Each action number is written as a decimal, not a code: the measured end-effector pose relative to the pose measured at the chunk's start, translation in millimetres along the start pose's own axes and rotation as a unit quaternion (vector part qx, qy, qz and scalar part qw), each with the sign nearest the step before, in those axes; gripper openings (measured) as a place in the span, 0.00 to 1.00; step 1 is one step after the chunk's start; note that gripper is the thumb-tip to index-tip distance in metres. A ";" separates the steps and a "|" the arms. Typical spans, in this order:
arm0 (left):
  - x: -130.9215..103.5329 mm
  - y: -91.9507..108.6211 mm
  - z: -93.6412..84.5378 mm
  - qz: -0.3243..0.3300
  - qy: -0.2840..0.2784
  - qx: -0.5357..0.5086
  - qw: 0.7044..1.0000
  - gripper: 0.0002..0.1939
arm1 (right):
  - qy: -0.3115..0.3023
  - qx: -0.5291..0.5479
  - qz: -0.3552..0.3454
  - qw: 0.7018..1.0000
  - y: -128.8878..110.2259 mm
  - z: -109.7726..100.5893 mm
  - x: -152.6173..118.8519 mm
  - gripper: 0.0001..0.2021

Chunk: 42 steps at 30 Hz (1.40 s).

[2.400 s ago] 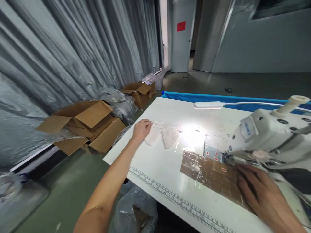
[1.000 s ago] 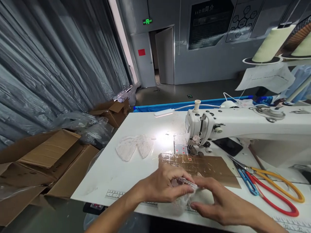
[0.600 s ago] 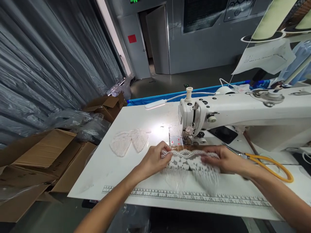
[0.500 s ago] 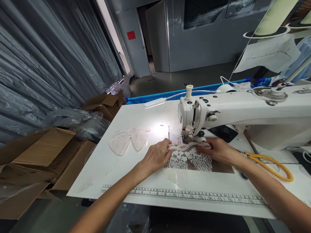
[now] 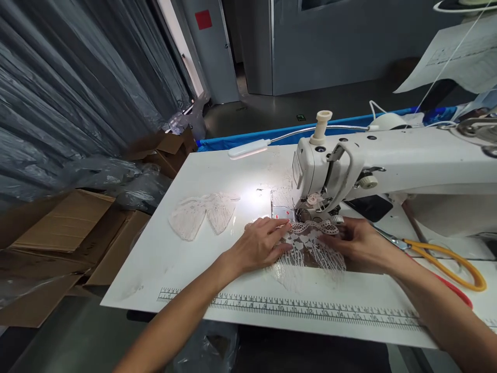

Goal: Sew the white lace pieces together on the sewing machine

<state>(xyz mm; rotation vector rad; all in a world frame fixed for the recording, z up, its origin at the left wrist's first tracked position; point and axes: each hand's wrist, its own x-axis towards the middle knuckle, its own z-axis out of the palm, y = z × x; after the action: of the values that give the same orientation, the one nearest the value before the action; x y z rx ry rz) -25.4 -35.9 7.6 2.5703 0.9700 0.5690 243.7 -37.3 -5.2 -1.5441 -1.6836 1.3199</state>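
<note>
White lace point(image 5: 301, 246) with a scalloped upper band lies under the needle area of a white sewing machine point(image 5: 392, 160). My left hand point(image 5: 266, 241) rests on the lace's left end, palm down, with its fingers spread. At the lace's right end my right hand point(image 5: 355, 241) pinches the fabric between thumb and fingers, just beside the presser foot. Another lace piece point(image 5: 204, 212), shaped in two lobes, lies flat on the white table point(image 5: 186, 269) to the left.
Orange-handled scissors point(image 5: 446, 259) lie right of my right hand, near a red-handled tool point(image 5: 454, 290). A lamp point(image 5: 248, 149) stands behind the lit spot. Cardboard boxes point(image 5: 66, 223) are left of the table. A ruler strip point(image 5: 287, 308) runs along the front edge.
My left hand has gone from pinching the lace band to lying on it with spread fingers. My right hand still grips the lace. The camera view has shifted lower and closer to the machine.
</note>
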 end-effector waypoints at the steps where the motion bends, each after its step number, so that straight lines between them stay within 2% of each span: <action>1: -1.1 1.8 -2.9 -0.039 -0.003 -0.066 0.997 0.25 | -0.012 0.033 0.020 0.999 -6.1 7.4 0.3 0.18; 3: -4.0 5.4 -8.6 -0.114 -0.027 -0.207 0.971 0.35 | -0.050 0.086 0.047 0.994 -21.0 22.9 1.3 0.20; 5: -6.7 8.7 -12.6 -0.186 -0.059 -0.288 0.938 0.45 | -0.094 0.136 0.017 0.986 -32.7 33.6 3.3 0.23; 7: -8.3 11.2 -14.3 -0.261 -0.059 -0.272 0.924 0.48 | -0.077 0.113 -0.040 0.990 -35.1 35.9 6.2 0.22; 9: -8.7 13.0 -14.5 -0.310 -0.036 -0.227 0.923 0.44 | -0.018 0.046 -0.069 0.996 -29.1 30.9 8.2 0.19; 11: -8.4 14.0 -14.4 -0.318 -0.015 -0.209 0.925 0.34 | 0.037 -0.061 -0.094 0.993 -20.4 23.8 7.7 0.15; 13: -7.8 14.1 -14.9 -0.314 -0.009 -0.205 0.927 0.29 | 0.051 -0.177 -0.171 0.968 -13.4 20.2 4.8 0.15; 16: -7.2 11.3 -15.8 -0.335 -0.014 -0.187 0.924 0.29 | 0.033 -0.291 -0.313 0.904 -6.6 23.7 1.1 0.18; 18: -6.9 7.8 -15.6 -0.352 -0.018 -0.171 0.920 0.31 | 0.034 -0.332 -0.349 0.876 -1.4 28.5 1.7 0.18; 20: -6.5 4.0 -14.6 -0.360 -0.017 -0.159 0.919 0.32 | 0.049 -0.359 -0.354 0.862 4.8 32.3 4.0 0.18; 24: -4.8 0.7 -11.8 -0.365 -0.018 -0.160 0.917 0.33 | 0.066 -0.359 -0.345 0.865 12.7 34.2 4.9 0.20; 30: -2.8 1.9 -9.7 -0.373 -0.016 -0.157 0.914 0.33 | 0.047 -0.344 -0.358 0.867 11.8 33.1 -2.5 0.20; 37: -2.9 1.5 -9.6 -0.380 -0.005 -0.159 0.911 0.34 | 0.050 -0.334 -0.355 0.872 16.8 32.6 0.5 0.21; 42: -2.5 2.0 -11.3 -0.375 -0.014 -0.163 0.912 0.34 | 0.038 -0.307 -0.342 0.887 12.3 34.5 -15.0 0.25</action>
<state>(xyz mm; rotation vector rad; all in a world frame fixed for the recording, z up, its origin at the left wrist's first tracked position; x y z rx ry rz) -31.4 -37.2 17.6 1.7149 1.5707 0.4164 223.2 -63.7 -26.4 -1.0586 -2.4175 0.3671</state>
